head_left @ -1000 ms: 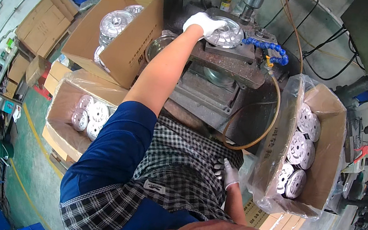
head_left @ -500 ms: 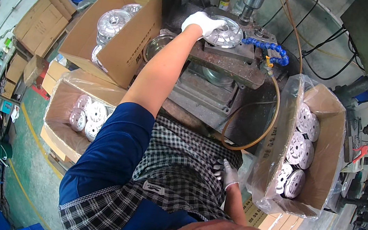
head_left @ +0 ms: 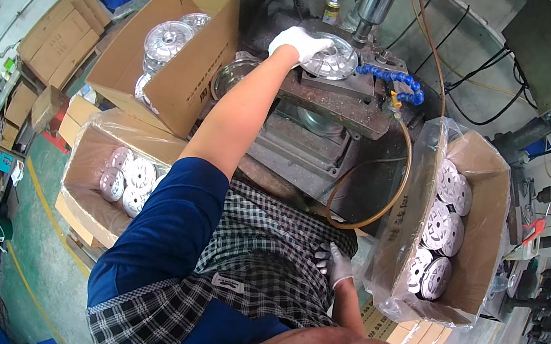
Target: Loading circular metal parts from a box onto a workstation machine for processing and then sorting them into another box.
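Left fingers: gloved in white, spread flat and pressing on the near edge of the metal disc [head_left: 331,58], not curled round it.
Left hand [head_left: 297,43]: reaches far forward, arm stretched out over the machine, palm down on the disc's left rim.
Metal disc: a round, shiny, ribbed casting, lying flat on the machine table [head_left: 336,101], right under the vertical steel spindle [head_left: 373,1].
Right fingers: gloved too, loosely apart and pointing up, holding nothing.
Right hand [head_left: 335,264]: low by the person's lap, resting against the checked apron [head_left: 260,258], just beside the right-hand carton.
Coolant hose [head_left: 387,80]: blue segmented tube, curving in from the right, its end just beside the disc.
Right carton [head_left: 461,227]: plastic-lined cardboard box, silver discs stacked on edge inside.
Left carton [head_left: 114,177]: lined box down by the left arm, with a few more silver discs in it.
Upper carton [head_left: 180,45]: open cardboard box left of the machine, holding larger shiny castings.
Small bottle [head_left: 331,11]: stands behind the disc, beside the spindle.
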`<action>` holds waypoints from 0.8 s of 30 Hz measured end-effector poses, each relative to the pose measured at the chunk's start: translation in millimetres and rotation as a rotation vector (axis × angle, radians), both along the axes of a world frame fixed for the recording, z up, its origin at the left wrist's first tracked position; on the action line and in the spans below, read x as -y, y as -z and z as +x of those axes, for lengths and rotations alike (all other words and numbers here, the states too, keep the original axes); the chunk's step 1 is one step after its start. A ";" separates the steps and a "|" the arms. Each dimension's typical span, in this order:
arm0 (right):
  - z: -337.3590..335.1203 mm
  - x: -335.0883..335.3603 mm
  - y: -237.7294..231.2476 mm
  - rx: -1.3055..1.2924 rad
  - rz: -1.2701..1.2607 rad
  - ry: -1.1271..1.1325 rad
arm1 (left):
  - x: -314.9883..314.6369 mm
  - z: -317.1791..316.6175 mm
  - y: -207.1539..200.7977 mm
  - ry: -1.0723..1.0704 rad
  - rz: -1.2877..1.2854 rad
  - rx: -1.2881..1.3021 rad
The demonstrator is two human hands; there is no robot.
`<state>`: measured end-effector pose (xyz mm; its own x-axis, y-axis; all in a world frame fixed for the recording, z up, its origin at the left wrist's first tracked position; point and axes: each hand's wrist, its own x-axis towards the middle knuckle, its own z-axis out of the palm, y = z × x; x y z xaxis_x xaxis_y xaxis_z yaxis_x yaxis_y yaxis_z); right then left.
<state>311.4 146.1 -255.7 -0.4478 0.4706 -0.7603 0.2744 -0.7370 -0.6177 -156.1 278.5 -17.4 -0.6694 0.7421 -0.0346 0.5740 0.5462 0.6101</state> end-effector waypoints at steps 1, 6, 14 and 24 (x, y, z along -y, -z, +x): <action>0.2 -0.3 0.8 0.005 0.001 -0.001 | -0.8 -1.4 1.7 -0.004 -0.003 -0.005; 1.1 -0.8 2.9 -0.011 -0.026 0.016 | 0.9 1.1 -2.1 -0.007 -0.008 0.006; 4.4 -0.3 8.9 -0.029 -0.011 0.007 | 5.9 4.1 -3.8 0.024 0.000 -0.002; 11.1 2.8 8.1 -0.088 -0.010 0.061 | -1.3 -3.8 2.4 -0.108 0.204 -0.050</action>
<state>322.4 143.3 -263.8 -0.4837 0.4921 -0.7238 0.1735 -0.7567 -0.6303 -159.9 279.8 -19.8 -0.7425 0.6542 0.1437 0.5511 0.4747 0.6863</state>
